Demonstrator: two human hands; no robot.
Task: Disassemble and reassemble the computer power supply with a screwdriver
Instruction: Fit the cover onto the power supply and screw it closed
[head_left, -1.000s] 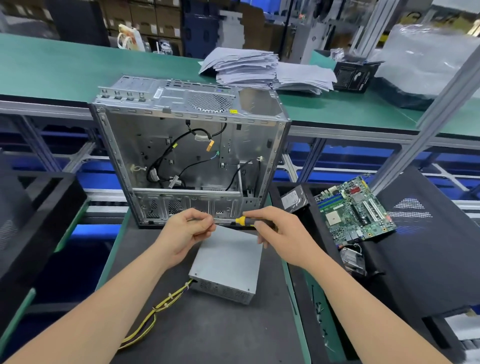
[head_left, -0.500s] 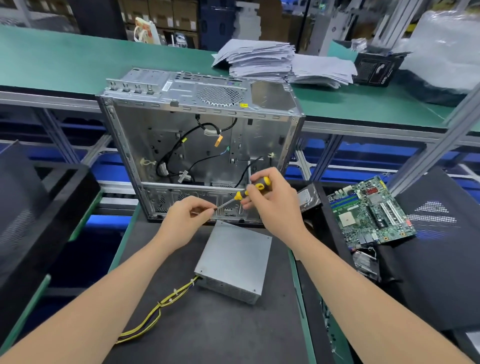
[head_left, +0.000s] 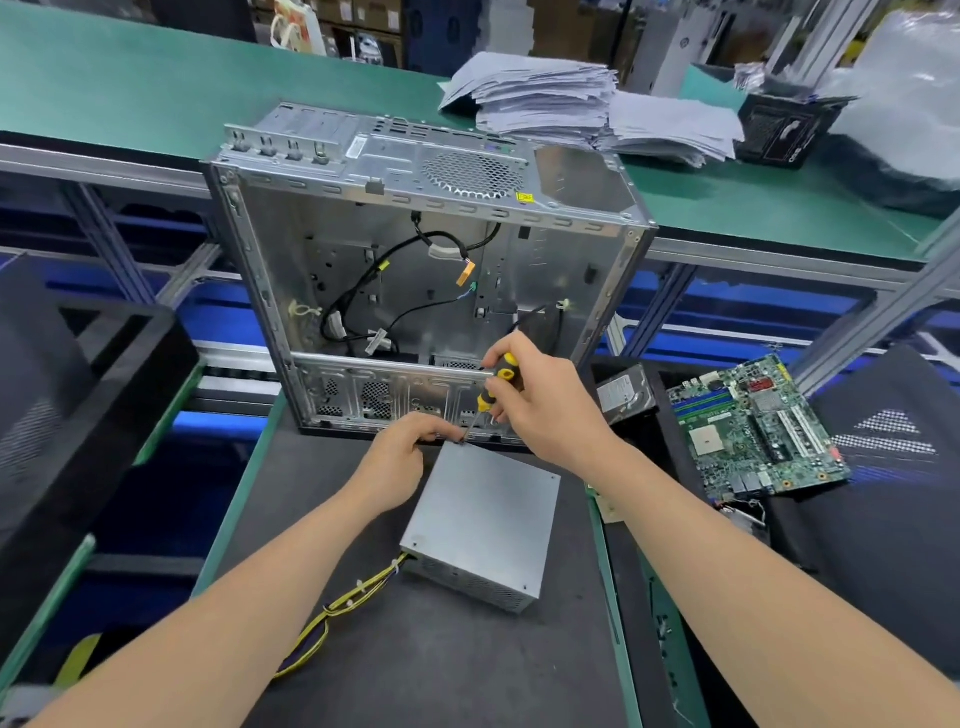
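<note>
A grey metal power supply (head_left: 483, 519) lies flat on the dark mat, its yellow and black cable bundle (head_left: 337, 608) trailing toward me at the left. My right hand (head_left: 545, 405) grips a yellow and black screwdriver (head_left: 493, 387), held nearly upright with its tip down at the supply's far left corner. My left hand (head_left: 400, 457) rests at that same corner, fingertips pinched together right at the screwdriver tip. Whether a screw sits between the fingers is too small to tell.
An open silver computer case (head_left: 426, 270) with loose black cables stands just behind the supply. A green motherboard (head_left: 753, 426) and a hard drive (head_left: 621, 392) lie at the right. Black trays (head_left: 78, 389) sit at the left. Paper stacks (head_left: 571, 98) rest on the far green bench.
My right hand has swung the screwdriver from lying level to nearly upright and brought its tip down onto the supply's far corner. My left hand dropped with it to that corner.
</note>
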